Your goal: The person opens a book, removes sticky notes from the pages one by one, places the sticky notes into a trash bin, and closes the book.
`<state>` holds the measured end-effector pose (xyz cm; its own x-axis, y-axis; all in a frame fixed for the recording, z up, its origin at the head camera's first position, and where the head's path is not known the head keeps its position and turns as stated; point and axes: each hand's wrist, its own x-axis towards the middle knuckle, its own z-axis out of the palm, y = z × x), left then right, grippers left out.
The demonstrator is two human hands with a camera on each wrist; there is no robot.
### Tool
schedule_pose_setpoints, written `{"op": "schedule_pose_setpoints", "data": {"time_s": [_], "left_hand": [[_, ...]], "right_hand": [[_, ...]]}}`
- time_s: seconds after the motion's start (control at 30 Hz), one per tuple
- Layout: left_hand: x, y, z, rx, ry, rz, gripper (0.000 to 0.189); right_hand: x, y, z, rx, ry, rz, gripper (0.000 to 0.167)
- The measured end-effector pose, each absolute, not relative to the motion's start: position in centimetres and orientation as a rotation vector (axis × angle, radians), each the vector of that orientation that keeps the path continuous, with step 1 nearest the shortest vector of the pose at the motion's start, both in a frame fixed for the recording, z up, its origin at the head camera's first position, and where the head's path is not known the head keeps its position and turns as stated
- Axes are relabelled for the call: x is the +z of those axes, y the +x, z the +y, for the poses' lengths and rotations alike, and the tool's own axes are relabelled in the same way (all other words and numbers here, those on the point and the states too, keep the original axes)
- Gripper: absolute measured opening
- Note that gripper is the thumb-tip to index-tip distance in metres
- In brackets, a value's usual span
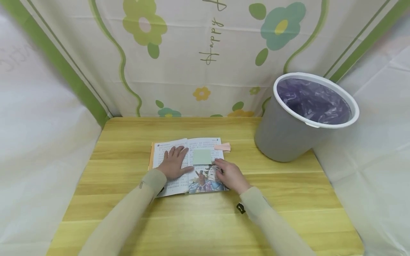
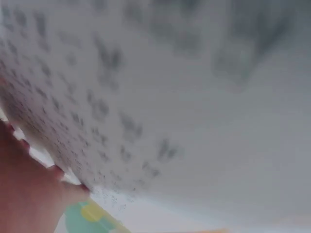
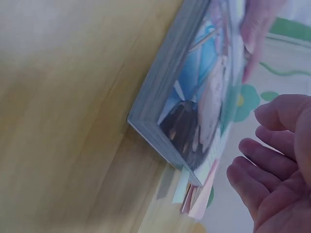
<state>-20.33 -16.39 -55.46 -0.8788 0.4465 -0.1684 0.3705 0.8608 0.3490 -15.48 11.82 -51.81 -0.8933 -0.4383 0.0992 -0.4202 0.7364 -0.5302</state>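
Observation:
An open book (image 1: 174,185) lies on the wooden table, printed text on its left page and a coloured picture low on its right page. A pale green square sticky note (image 1: 202,156) is on the right page, above the picture. With fingers spread, my left hand (image 1: 173,167) rests on the left page; its thumb reaches across the fold. My right hand (image 1: 232,175) hovers over the right page's outer side, fingertips near the note's lower right corner. In the right wrist view, the loosely bent fingers (image 3: 265,160) hold nothing and appear apart from the page.
Pink paper tabs (image 1: 222,147) stick out from the book's right edge. At the table's back right stands a grey bin (image 1: 282,131) with a white rim and purple liner. A flower-patterned cloth (image 1: 179,71) hangs behind the wooden table (image 1: 205,227).

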Motion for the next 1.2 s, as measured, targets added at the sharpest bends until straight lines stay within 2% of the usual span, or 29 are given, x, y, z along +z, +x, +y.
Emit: {"op": "schedule_pose_setpoints", "data": {"time_s": [0.1,0.27,0.37,0.6,0.77,0.93,1.2], "left_hand": [[-55.5,-20.9,-16.4,0.436,0.646,2.849,0.102],[-55.9,-21.6,-16.4,0.457,0.615,2.785,0.12],[-56.2,-21.7,-16.5,0.439,0.569,2.731,0.124],[-57.1,-21.6,-16.4,0.434,0.582,2.736,0.115],[-58.1,-21.4,-16.1,0.426,0.608,2.756,0.116],[-57.6,-20.8,-15.5,0.412,0.647,2.741,0.116],[-56.2,-20.4,-15.2,0.396,0.62,2.718,0.102]], "right_hand": [[-52.0,-16.2,10.8,-0.734,-0.813,2.941,0.039],[-52.2,-17.0,8.8,-0.554,-0.961,3.0,0.031],[-52.5,-17.3,7.7,-0.465,-1.015,3.021,0.029],[-52.7,-18.0,6.1,-0.342,-1.001,3.047,0.033],[-52.8,-18.3,5.7,-0.264,-0.963,3.01,0.035],[-53.2,-18.2,5.5,-0.221,-0.945,2.989,0.038],[-53.4,-17.8,5.0,-0.155,-0.92,2.987,0.039]]}}
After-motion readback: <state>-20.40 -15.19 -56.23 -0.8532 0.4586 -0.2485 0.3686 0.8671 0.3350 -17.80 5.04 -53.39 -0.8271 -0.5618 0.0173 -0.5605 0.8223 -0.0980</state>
